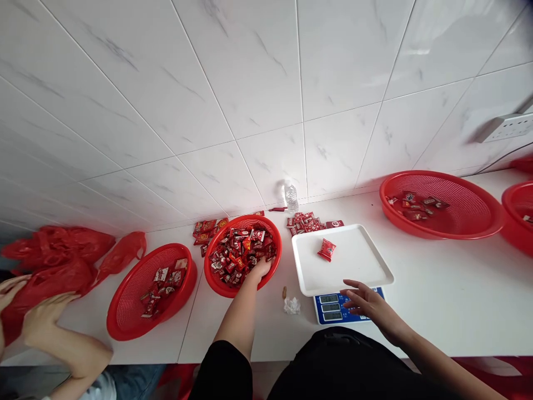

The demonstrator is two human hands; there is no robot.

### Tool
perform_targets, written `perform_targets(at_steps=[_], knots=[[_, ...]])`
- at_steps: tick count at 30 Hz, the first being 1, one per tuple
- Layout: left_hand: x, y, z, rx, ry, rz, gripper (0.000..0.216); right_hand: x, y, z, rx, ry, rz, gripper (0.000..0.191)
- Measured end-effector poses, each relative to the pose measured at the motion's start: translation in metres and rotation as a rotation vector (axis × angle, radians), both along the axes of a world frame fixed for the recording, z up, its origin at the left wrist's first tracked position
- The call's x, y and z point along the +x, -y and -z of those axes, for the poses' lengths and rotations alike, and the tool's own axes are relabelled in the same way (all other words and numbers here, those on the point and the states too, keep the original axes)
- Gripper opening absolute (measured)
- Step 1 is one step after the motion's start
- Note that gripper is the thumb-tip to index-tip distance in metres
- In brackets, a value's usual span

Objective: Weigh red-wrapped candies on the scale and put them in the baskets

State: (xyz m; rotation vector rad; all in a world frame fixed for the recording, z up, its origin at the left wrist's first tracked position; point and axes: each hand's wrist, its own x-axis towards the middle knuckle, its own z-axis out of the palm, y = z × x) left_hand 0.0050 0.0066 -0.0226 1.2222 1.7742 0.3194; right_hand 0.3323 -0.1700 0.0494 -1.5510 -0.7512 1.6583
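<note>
My left hand [262, 268] reaches into a round red basket [272, 225] full of small red wrapped packets [235, 258]. Its fingertips are down among the packets, so what they grip, if anything, is hidden. Over the front edge of a digital scale [331, 308] hovers my right hand [362, 300], fingers apart and holding nothing. The scale's white tray [353, 266] bears a single red packet [327, 250]. Below the tray, the blue panel's displays are too small to read, and my right hand covers part of the keys.
Behind the scale lie loose red packets [308, 223] and a clear bottle [291, 197]. Crumpled tissue [292, 305] sits before the tray. Another red basket [125, 300] stands left, one more [470, 214] right. At far left, another person's hands [41, 316] touch red plastic bags [62, 250].
</note>
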Motion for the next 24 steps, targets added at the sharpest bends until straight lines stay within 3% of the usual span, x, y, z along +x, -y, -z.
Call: perform_targets(at_steps=[6,15,20,24], knots=[[-0.002,0.002,-0.012,-0.099,0.000,0.042,0.067,0.004,-0.001,-0.003,-0.012,0.007,-0.049,0.056],[0.005,0.010,-0.030,-0.077,0.077,0.088,0.066,-0.002,-0.001,0.001,-0.002,0.003,-0.100,0.050],[0.016,0.016,-0.036,0.099,0.068,0.156,0.060,-0.003,-0.002,0.005,0.012,-0.003,-0.127,0.048],[0.023,0.019,-0.032,0.277,-0.068,0.166,0.055,0.000,0.000,0.009,0.022,-0.026,-0.142,0.044]])
